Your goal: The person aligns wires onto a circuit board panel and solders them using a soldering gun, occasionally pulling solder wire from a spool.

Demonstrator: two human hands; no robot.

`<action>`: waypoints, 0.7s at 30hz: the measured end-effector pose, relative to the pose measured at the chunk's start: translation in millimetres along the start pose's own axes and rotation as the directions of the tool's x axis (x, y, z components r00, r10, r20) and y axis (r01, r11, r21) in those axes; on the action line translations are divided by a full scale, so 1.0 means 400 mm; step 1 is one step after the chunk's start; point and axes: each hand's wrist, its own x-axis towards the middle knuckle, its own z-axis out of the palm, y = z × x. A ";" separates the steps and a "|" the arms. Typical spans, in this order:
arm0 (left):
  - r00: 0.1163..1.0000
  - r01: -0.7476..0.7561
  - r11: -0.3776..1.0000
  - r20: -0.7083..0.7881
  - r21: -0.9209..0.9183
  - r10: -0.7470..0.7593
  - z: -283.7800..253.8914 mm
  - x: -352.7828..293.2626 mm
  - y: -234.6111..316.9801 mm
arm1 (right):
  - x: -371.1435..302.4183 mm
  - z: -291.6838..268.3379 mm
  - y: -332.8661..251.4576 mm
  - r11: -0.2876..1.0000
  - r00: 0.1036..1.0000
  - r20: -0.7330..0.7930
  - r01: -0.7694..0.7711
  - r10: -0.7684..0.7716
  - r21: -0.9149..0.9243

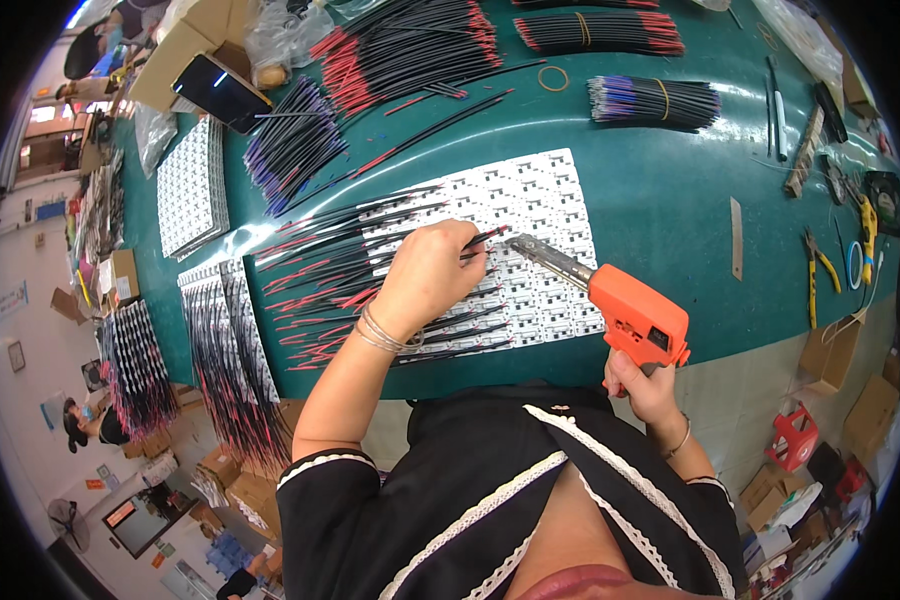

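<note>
My left hand [432,268] is above a white circuit board panel [555,185], its thumb and fingers pinched on a thin black wire [486,237]. The wire's end points right, close to the metal tip of an orange soldering gun [638,312]. Around the gun's handle, at the table's near edge, my right hand [644,388] is closed. Whether the tip touches the wire or the board is too small to tell. Rows of black wires with red ends [320,290] run leftward off the panel, partly under my left hand and forearm.
Wire bundles [410,55] lie at the back, beside a phone [222,92]. Stacked white panels [192,190] stand at left; a wired panel [232,350] lies over the near edge. At right are a metal strip [736,238], yellow-handled pliers [815,275] and other tools.
</note>
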 end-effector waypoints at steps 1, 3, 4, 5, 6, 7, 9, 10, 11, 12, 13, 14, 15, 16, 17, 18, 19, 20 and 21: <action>1.000 0.007 1.000 0.014 0.013 -0.008 -0.002 0.000 0.002 | 0.000 -0.003 0.002 1.000 1.000 -0.009 0.011 -0.011 -0.003; 1.000 0.008 1.000 0.028 -0.003 -0.008 -0.007 0.002 0.006 | 0.004 0.001 -0.001 1.000 1.000 -0.019 0.023 -0.023 -0.006; 0.999 0.011 1.000 0.042 -0.018 -0.010 -0.008 0.002 0.007 | 0.008 0.009 -0.006 0.999 0.997 -0.060 0.048 -0.049 -0.015; 0.999 0.011 1.000 0.040 -0.017 -0.011 -0.010 0.000 0.008 | 0.012 0.013 -0.011 0.997 0.992 -0.101 0.072 -0.074 -0.026; 0.999 0.001 0.999 0.043 -0.042 0.001 -0.014 -0.002 0.007 | 0.016 0.012 -0.014 0.997 0.992 -0.099 0.074 -0.076 -0.026; 0.999 -0.013 0.998 0.046 -0.069 0.016 -0.016 -0.002 0.005 | 0.020 0.010 -0.016 0.996 0.992 -0.089 0.083 -0.086 -0.031; 1.000 0.021 0.988 0.006 -0.155 -0.020 -0.018 -0.010 -0.004 | 0.028 0.008 -0.022 0.995 0.992 -0.081 0.095 -0.098 -0.038; 0.998 0.055 0.969 -0.030 -0.240 -0.064 -0.021 -0.015 -0.009 | 0.031 0.009 -0.025 0.995 0.992 -0.079 0.091 -0.094 -0.037; 0.996 0.085 0.979 -0.011 -0.184 -0.089 -0.029 -0.018 -0.013 | 0.033 0.009 -0.028 0.996 0.993 -0.077 0.087 -0.090 -0.037; 0.996 0.084 0.980 -0.012 -0.183 -0.087 -0.032 -0.018 -0.020 | 0.035 0.010 -0.028 0.995 0.993 -0.076 0.089 -0.092 -0.037; 0.994 0.008 0.987 -0.107 -0.160 -0.026 -0.033 -0.018 -0.029 | 0.036 0.012 -0.029 0.995 0.993 -0.064 0.092 -0.095 -0.048; 0.979 -0.065 0.989 -0.199 -0.131 0.038 -0.036 -0.016 -0.031 | 0.037 0.015 -0.030 0.994 0.994 -0.053 0.095 -0.098 -0.058; 0.980 -0.065 0.987 -0.193 -0.145 0.036 -0.043 -0.014 -0.027 | 0.038 0.018 -0.032 0.994 0.994 -0.052 0.097 -0.100 -0.058; 0.980 -0.066 0.987 -0.195 -0.144 0.037 -0.052 -0.011 -0.019 | 0.040 0.020 -0.037 0.994 0.995 -0.047 0.089 -0.092 -0.065; 0.988 -0.016 0.988 -0.153 -0.153 -0.007 -0.059 -0.009 -0.012 | 0.041 0.023 -0.040 0.994 0.996 -0.043 0.080 -0.084 -0.072; 0.993 0.033 0.986 -0.110 -0.161 -0.051 -0.064 -0.005 -0.004 | 0.043 0.025 -0.041 0.994 0.995 -0.044 0.082 -0.085 -0.072; 0.988 0.074 0.983 -0.119 -0.169 -0.095 -0.065 -0.001 0.004 | 0.046 0.028 -0.042 0.994 0.995 -0.051 0.082 -0.086 -0.070; 0.988 0.073 0.983 -0.119 -0.167 -0.093 -0.062 0.001 0.003 | 0.049 0.030 -0.042 0.994 0.995 -0.058 0.083 -0.087 -0.068; 0.986 0.104 0.976 -0.111 -0.189 -0.127 -0.057 0.002 -0.002 | 0.052 0.032 -0.042 0.994 0.994 -0.059 0.084 -0.088 -0.067</action>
